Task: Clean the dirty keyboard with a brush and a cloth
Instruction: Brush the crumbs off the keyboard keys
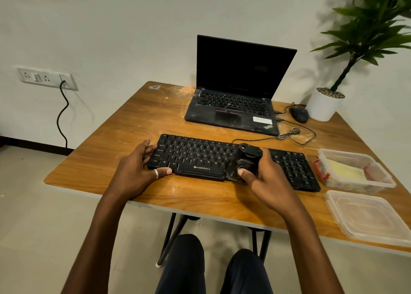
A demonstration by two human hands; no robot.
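Person's right hand (264, 178) grips black brush (246, 158) on Zebronics keyboard (200, 158), right of spacebar. The keyboard's long axis runs left-right; left hand (138, 166) grips its left end.

Black keyboard (222, 160), wood-grain brown table (138, 124)

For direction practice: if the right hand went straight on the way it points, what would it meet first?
Probably the open black laptop beyond the black keyboard; the right hand points away, leftward. Depth unclear.
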